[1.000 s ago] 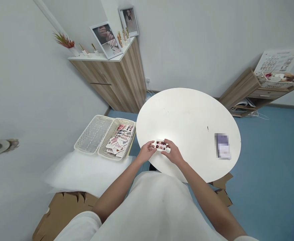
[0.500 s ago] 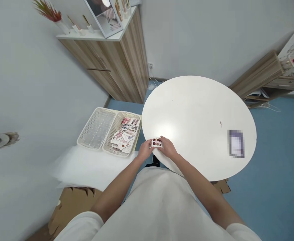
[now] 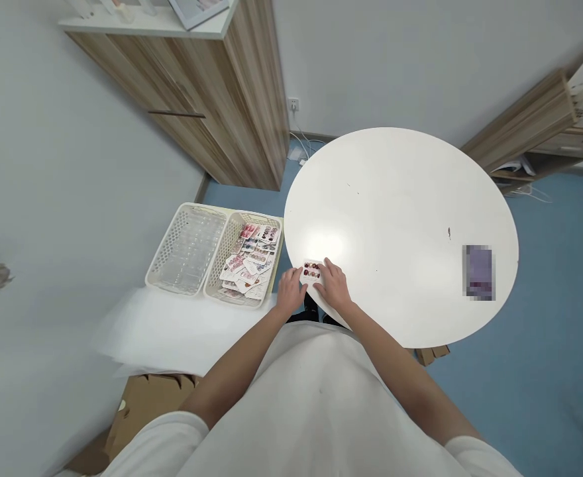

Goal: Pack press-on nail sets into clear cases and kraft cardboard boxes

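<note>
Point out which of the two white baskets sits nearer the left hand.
The basket beside the round table, holding jumbled cards, is nearer the left hand; the other basket, farther left, holds clear plastic-looking pieces.

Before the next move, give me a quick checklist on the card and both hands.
1. Nail card face up: ok, two rows of coloured nails show.
2. Left hand at the card's left edge: ok.
3. Right hand at its right edge: ok.
4. Firm grip: cannot tell, contact too small to judge.
5. Card flat on the white table: cannot tell from this angle.
6. Purple item apart from both hands: ok, near the table's right edge.
</note>
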The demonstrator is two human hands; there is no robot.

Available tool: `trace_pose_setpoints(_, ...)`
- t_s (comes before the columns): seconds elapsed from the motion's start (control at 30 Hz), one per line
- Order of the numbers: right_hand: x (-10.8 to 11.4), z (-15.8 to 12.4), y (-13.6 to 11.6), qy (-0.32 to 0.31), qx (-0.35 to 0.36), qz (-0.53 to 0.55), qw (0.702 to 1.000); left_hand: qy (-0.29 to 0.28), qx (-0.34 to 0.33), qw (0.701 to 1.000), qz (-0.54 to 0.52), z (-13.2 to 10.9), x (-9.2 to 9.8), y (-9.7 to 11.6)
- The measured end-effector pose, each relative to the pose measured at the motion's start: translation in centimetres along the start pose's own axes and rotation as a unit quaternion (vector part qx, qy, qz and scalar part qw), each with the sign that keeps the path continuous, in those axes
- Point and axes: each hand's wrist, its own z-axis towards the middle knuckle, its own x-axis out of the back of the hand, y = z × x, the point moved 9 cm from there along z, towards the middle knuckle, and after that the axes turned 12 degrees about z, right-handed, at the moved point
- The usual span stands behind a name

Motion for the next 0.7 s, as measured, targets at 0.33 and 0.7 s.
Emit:
trace_pose_setpoints(0.33, -1.0, -1.5, -1.8, -0.032, 0.048, -0.091, 0.994, -0.024, -0.114, 0.982, 0.148, -1.2, 0.4, 1.8)
trace_pose_setpoints(0.7, -1.2, 3.2, -2.5, -0.054, 0.027, -0.141, 0.988, -0.048, -0.075, 0.976, 0.201, 2.6, 1.1, 0.8)
